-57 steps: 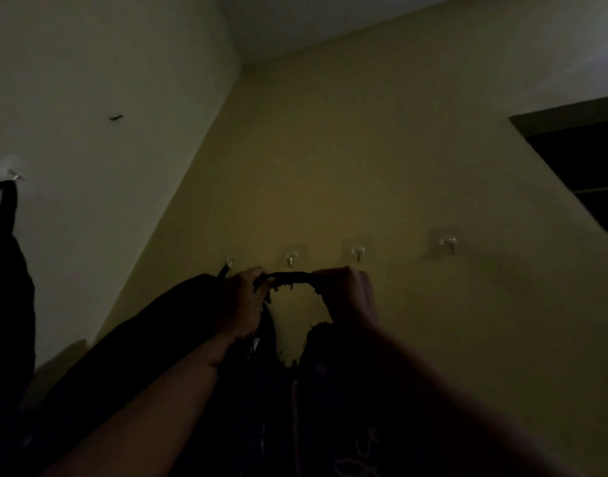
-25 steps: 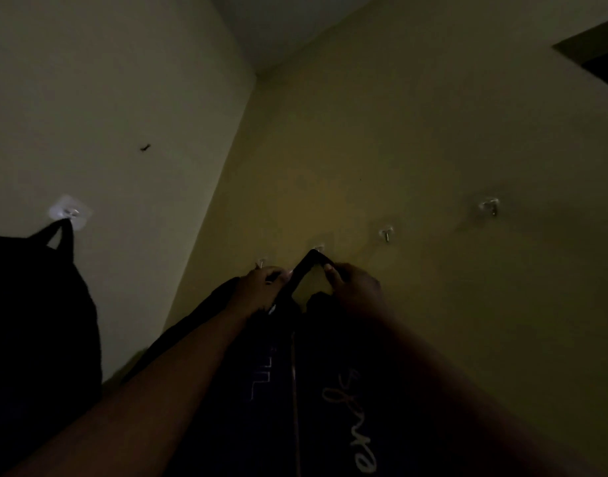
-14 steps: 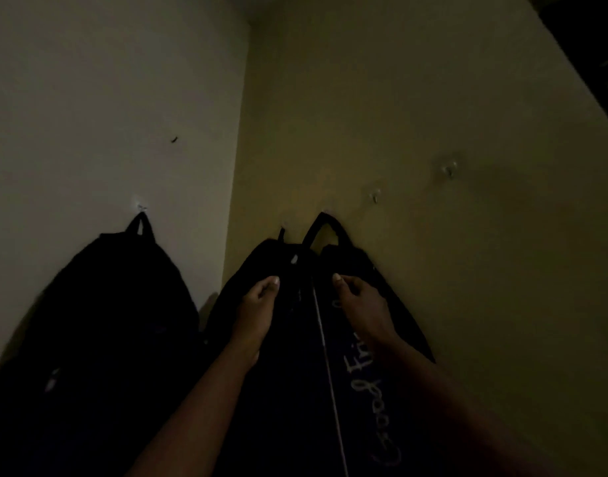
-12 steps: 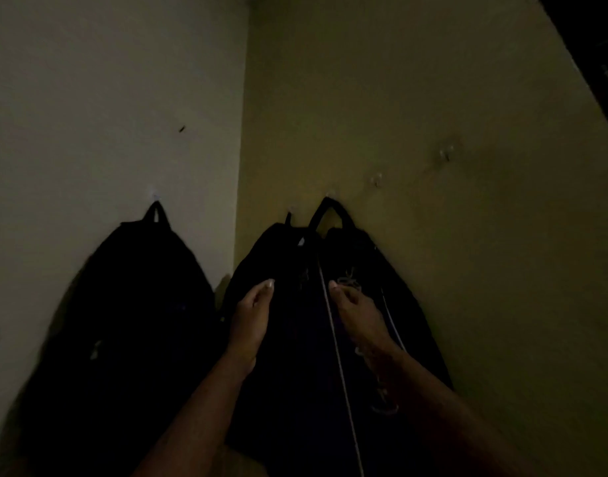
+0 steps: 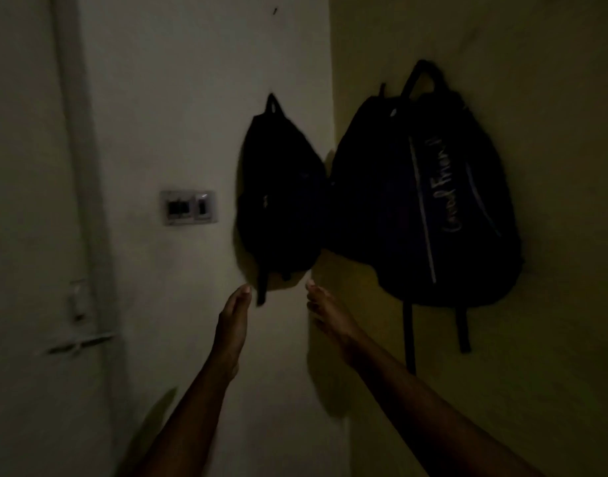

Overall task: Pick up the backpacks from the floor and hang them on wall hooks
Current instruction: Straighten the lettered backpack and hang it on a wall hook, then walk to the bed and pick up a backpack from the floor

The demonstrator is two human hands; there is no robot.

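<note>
In the dim room corner, a small black backpack [image 5: 278,201] hangs by its top loop on the white wall. On the yellow wall to its right hangs a larger dark backpack [image 5: 430,201] with white script lettering, with another dark bag [image 5: 361,160] partly hidden behind its left side. Their hooks are hidden by the handles. My left hand [image 5: 232,325] is stretched out flat below the small backpack, holding nothing. My right hand [image 5: 326,315] reaches forward beside it with straight fingers, clear of the bags.
A switch plate [image 5: 188,207] sits on the white wall left of the small backpack. A door edge with a latch [image 5: 77,301] runs down the far left. Straps [image 5: 408,332] dangle below the large backpack.
Both hands let go of the lettered backpack, which now hangs on the yellow wall, and dropped below the bags. The view swung down and left, bringing the switch plate and door into sight.
</note>
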